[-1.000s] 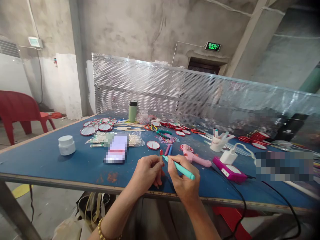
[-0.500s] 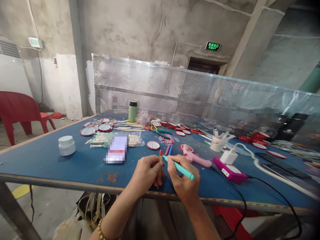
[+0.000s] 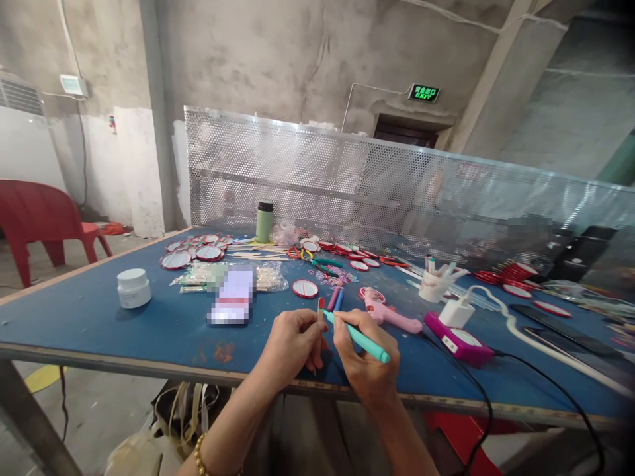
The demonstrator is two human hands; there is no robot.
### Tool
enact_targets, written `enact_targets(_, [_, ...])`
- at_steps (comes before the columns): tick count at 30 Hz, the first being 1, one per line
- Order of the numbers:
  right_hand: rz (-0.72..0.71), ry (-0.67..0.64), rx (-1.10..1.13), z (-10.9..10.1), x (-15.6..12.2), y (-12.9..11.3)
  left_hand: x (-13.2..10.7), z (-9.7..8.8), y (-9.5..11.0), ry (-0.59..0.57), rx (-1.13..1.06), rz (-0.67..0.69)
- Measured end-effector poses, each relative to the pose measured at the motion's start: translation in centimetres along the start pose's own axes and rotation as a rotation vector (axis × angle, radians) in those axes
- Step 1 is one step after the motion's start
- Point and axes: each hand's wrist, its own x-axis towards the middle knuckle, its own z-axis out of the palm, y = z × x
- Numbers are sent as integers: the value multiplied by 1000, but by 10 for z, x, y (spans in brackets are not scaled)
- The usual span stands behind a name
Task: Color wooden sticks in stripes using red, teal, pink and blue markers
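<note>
Near the front edge of the blue table, my left hand (image 3: 292,340) pinches a small wooden stick (image 3: 321,309) upright; its top end is red. My right hand (image 3: 370,350) grips a turquoise marker pen (image 3: 364,342) like a writing tool. The pen's tip points left and meets or nearly meets the stick just below the red part; I cannot tell if they touch. Just beyond the hands lie two more pens, a purplish one (image 3: 333,297) and a blue one (image 3: 339,300). A round red-rimmed disc (image 3: 305,288) lies behind the stick.
A pink glue gun (image 3: 391,317) and a magenta power strip (image 3: 459,340) with cables sit to the right. A phone (image 3: 232,297), a white jar (image 3: 133,289) and bagged sticks (image 3: 270,276) are on the left. Pliers (image 3: 322,263), a pen cup (image 3: 431,285) and a green bottle (image 3: 264,222) stand or lie farther back.
The whole view has shifted very slightly. Both hands keep nearly the same pose, with the pen tip still at the stick.
</note>
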Motion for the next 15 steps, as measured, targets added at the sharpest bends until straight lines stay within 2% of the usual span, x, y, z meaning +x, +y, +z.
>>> enact_targets(15, [8, -23, 20, -1, 0, -3, -1, 1, 5, 2, 18, -12])
